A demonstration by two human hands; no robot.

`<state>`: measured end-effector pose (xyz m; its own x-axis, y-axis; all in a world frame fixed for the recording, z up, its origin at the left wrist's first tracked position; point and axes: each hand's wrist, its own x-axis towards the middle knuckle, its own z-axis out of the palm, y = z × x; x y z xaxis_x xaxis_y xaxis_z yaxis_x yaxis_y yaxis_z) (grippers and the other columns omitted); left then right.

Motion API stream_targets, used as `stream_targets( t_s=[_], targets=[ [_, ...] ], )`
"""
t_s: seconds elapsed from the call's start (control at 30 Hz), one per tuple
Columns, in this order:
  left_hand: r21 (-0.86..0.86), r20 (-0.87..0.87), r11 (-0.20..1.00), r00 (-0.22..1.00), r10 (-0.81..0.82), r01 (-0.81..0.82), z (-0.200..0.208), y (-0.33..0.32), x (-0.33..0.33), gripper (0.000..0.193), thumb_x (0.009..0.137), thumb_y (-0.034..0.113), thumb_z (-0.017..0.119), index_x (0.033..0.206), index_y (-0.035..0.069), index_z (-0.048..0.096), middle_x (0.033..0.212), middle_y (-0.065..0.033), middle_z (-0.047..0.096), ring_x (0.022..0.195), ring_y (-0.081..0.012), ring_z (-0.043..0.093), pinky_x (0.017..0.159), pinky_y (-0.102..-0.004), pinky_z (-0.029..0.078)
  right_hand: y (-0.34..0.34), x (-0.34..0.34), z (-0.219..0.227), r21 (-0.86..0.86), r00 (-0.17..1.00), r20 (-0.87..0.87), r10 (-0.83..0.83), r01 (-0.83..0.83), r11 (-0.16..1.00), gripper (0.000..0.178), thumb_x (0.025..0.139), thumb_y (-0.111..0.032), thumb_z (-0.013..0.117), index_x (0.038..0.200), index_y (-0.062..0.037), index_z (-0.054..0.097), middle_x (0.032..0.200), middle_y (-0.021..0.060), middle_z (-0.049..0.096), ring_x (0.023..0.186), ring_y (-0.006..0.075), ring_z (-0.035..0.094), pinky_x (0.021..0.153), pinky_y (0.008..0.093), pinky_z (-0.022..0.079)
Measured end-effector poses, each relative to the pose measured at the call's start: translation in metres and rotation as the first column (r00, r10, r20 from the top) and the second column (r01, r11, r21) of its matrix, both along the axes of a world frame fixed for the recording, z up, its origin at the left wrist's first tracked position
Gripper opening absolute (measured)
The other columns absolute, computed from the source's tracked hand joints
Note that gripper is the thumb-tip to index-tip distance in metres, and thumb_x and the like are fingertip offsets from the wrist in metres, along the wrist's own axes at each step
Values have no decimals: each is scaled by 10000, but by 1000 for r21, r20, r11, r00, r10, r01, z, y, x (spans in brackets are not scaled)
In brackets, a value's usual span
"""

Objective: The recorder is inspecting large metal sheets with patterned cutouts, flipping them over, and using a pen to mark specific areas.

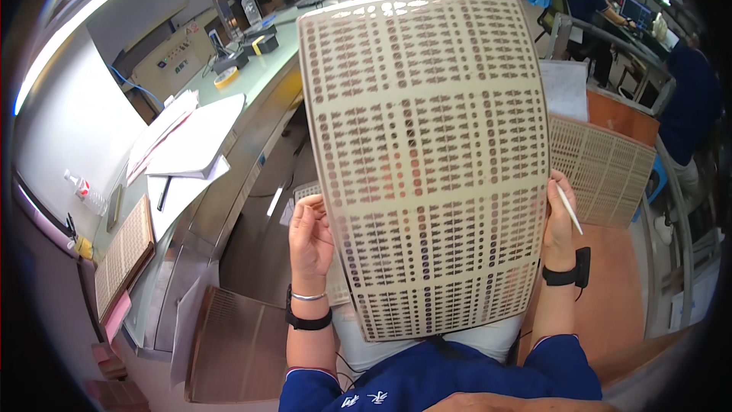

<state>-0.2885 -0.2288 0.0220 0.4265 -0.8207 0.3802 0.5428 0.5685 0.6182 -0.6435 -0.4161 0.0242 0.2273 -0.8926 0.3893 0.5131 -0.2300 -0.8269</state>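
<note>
A large pale circuit board panel [446, 145] stands tilted up before me, covered in rows of dark repeated shapes and dots. Its lower edge is over my lap. My left hand [310, 235] is closed at the panel's left edge, fingers curled; the panel partly hides its fingertips. On the opposite edge, my right hand [560, 212] is closed around the panel's side. A slim white pen-like stick [569, 210] sticks out of that same hand, pointing down and to the right. The fingers behind the panel are hidden.
More patterned panels lie on the orange-brown surface [591, 275] at right and on the left ledge [126, 259]. A brown board [236, 347] leans low at left. The left bench holds papers [191, 137], yellow tape [226, 77] and a bottle [250, 9]. Other people sit farther back.
</note>
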Motion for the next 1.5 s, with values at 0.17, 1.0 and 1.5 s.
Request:
stream_targets(
  t_s=[0.17, 1.0, 1.5],
  targets=[
    [55, 22, 980, 982, 189, -190, 29, -3, -10, 218, 941, 60, 519, 1147, -10, 497, 1072, -119, 621, 973, -159, 623, 820, -274, 541, 9, 3, 15, -29, 1000, -24, 1, -2, 1000, 233, 964, -179, 516, 1116, -7, 556, 1018, 80, 654, 904, 129, 629, 777, 253, 533],
    [-203, 161, 918, 913, 375, -341, 48, 0, -16, 180, 916, 125, 588, 1088, 73, 574, 1093, -28, 632, 1057, -152, 554, 995, -358, 391, -43, 26, 29, -329, 960, -5, -280, 262, 907, 171, 959, -162, 543, 1101, -75, 581, 1103, 31, 604, 1018, 119, 553, 916, 281, 426],
    [52, -358, 921, 868, -345, 387, -43, 1, -11, 333, 999, 212, 407, 1261, 23, 485, 1299, -131, 499, 1137, -182, 547, 928, -308, 505, -120, 58, -48, 119, 895, 260, 363, -403, 907, 340, 987, -302, 455, 1192, -45, 544, 1220, 140, 564, 1134, 235, 544, 959, 391, 455]
  ],
)
